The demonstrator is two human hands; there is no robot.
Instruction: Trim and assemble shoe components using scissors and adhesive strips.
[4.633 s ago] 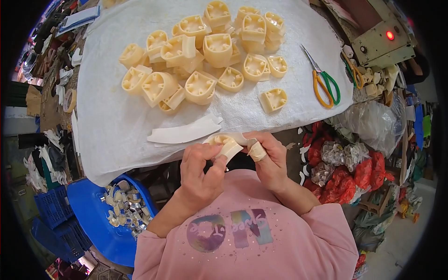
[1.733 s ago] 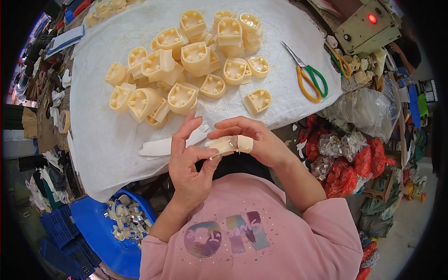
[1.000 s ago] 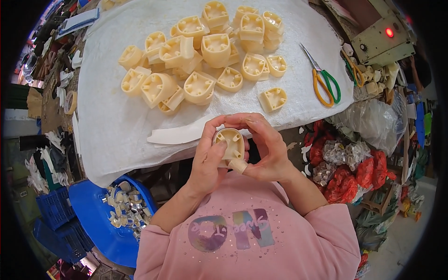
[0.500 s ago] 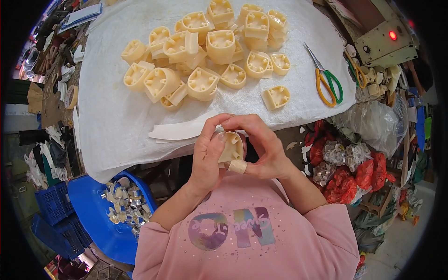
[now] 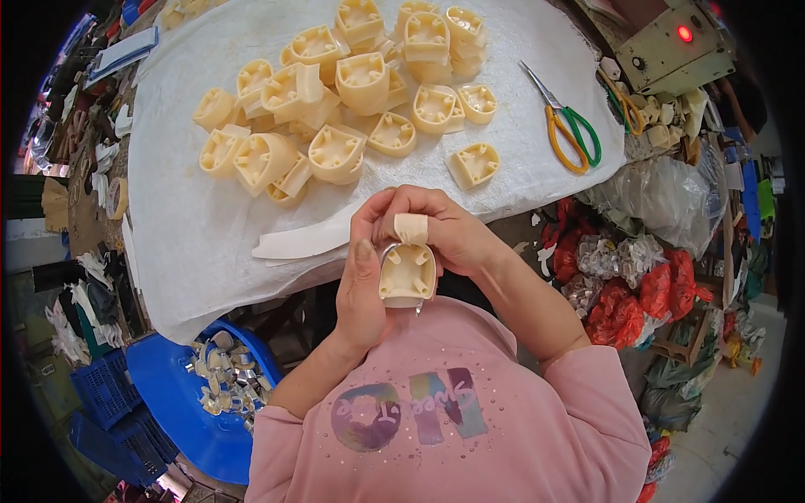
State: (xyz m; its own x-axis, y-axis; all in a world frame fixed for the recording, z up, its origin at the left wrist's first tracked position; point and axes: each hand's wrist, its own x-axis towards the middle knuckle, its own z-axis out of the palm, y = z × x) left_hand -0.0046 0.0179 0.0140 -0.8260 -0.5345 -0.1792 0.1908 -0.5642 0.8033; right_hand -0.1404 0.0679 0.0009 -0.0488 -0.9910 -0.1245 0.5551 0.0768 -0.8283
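A cream plastic shoe heel [image 5: 408, 272], hollow and D-shaped with small posts inside, is held just off the table's near edge, its open side up. A thin shiny silver edge runs around its outside. My left hand [image 5: 360, 285] is closed on its left side, the thumb along the wall. My right hand [image 5: 440, 225] is closed at its far end. The right thumb, wrapped in tan tape, presses at the far rim, while the fingers beneath are partly hidden. Just beyond my hands lies a white curved strip [image 5: 306, 239].
Several cream heels [image 5: 335, 151] are heaped on the white-covered table [image 5: 184, 243]. Scissors [image 5: 562, 126] with orange and green handles lie right. A blue tub [image 5: 168, 394] with shiny metallic pieces stands lower left. Red bags [image 5: 616, 314] sit right; a box with a red light [image 5: 679, 54] stands far right.
My right thumb has shifted from the heel's near side to its far rim. The heel has turned and come slightly nearer my body. The view has shifted a little.
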